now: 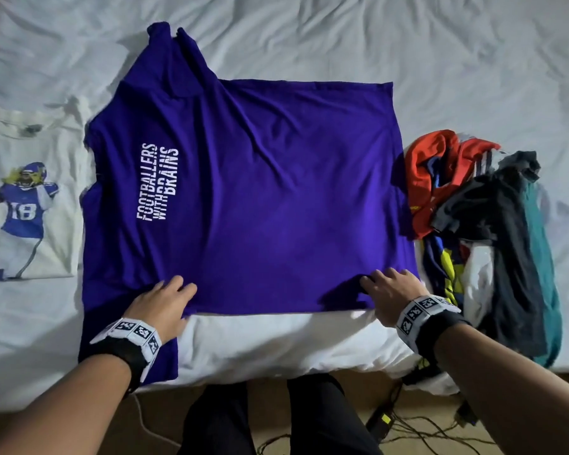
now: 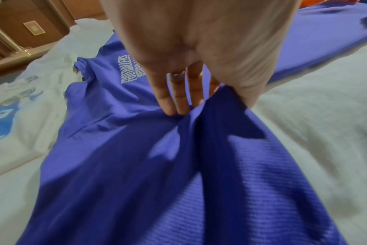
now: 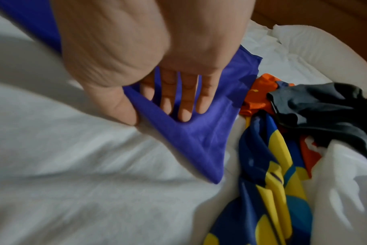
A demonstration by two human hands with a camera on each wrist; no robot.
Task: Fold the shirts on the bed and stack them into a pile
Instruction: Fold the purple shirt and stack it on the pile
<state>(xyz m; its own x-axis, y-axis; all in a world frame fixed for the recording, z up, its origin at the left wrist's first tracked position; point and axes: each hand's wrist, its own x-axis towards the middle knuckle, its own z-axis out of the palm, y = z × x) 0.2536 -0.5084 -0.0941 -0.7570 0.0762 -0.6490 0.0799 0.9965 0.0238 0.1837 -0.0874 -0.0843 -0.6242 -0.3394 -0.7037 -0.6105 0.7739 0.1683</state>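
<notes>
my left hand and right hand each pinch the purple shirt edge nearest me, mid-fold i think; next, lift it evenly away from me.

Both forearms extended forward, wrists banded (patterned markers on each). Left hand palm down, fingers straight, thumb tucked beneath a fold of purple cloth, pinching it. Right hand likewise palm down, fingers spread flat on top, thumb under the edge, pinching.
</notes>
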